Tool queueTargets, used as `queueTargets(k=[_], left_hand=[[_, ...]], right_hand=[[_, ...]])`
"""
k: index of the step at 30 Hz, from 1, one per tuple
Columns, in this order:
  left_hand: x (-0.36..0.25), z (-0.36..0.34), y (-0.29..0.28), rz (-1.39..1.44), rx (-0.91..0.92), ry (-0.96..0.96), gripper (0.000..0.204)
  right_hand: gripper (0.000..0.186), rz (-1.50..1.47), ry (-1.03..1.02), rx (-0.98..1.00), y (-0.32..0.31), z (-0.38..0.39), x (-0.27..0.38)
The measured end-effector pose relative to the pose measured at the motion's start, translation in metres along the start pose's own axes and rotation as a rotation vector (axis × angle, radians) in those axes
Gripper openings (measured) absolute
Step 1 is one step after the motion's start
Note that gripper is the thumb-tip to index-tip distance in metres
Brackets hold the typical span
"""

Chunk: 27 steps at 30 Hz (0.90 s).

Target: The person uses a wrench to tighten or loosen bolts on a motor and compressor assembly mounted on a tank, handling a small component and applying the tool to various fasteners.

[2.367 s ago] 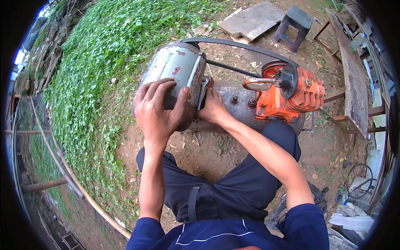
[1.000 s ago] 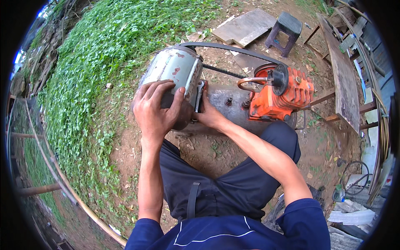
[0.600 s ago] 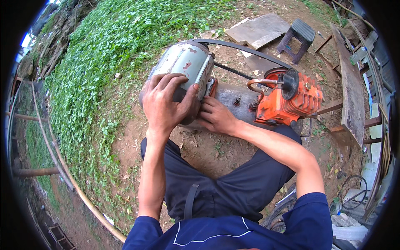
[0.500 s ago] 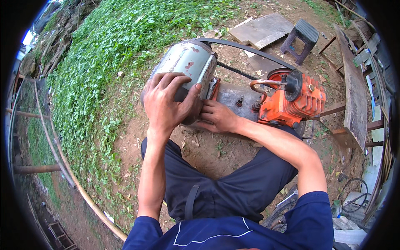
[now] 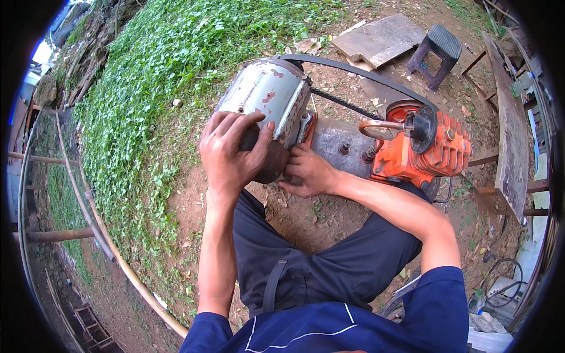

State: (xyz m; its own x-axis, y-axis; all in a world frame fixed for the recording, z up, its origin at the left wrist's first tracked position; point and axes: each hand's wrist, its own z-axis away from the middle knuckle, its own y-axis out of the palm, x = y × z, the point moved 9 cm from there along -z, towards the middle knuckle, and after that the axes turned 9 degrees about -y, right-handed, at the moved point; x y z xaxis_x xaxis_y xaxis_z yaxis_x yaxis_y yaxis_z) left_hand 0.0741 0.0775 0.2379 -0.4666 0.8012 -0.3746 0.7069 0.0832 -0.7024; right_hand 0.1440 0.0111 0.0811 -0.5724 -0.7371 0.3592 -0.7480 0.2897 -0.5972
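A grey electric motor [image 5: 263, 88] with chipped paint lies on its side ahead of me, its near end covered by a dark rounded cap [image 5: 272, 162]. My left hand [image 5: 226, 144] is curled over that cap from the left, the thumb along its top. From the right, my right hand [image 5: 309, 172] reaches to the cap's lower right edge with bent fingers; what its fingertips grip, if anything, is hidden. An orange bracket [image 5: 309, 130] shows beside the motor. A black belt [image 5: 359, 72] runs from the motor's far end to the orange compressor head [image 5: 432, 147].
A grey metal tank [image 5: 338, 138] with fittings lies between motor and compressor head. Beyond it are loose boards [image 5: 379, 41] and a dark plastic stool [image 5: 436, 56]. A wooden plank [image 5: 511, 129] stands at the right. Green plants [image 5: 141, 100] cover the left ground, bordered by a bamboo pole [image 5: 132, 276].
The view has shifted slightly, so the motor and compressor sit a little further right. My left hand has slid slightly toward the motor's near end, showing more of the dark cap.
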Motion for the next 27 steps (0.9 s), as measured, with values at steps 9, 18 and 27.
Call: queueTargets(k=[9,18,27], left_hand=[[-0.003,0.001,-0.003,-0.038,-0.049,-0.041,0.02],[-0.003,0.004,-0.006,-0.013,-0.086,-0.012,0.019],[0.0,0.006,-0.009,0.042,-0.098,-0.003,0.018]], right_hand=[[0.028,0.235,0.371,-0.076,-0.019,0.011,-0.008],[0.028,-0.116,0.909,-0.293,0.002,0.034,-0.012],[0.043,-0.933,1.106,-1.131,0.034,0.053,-0.012]])
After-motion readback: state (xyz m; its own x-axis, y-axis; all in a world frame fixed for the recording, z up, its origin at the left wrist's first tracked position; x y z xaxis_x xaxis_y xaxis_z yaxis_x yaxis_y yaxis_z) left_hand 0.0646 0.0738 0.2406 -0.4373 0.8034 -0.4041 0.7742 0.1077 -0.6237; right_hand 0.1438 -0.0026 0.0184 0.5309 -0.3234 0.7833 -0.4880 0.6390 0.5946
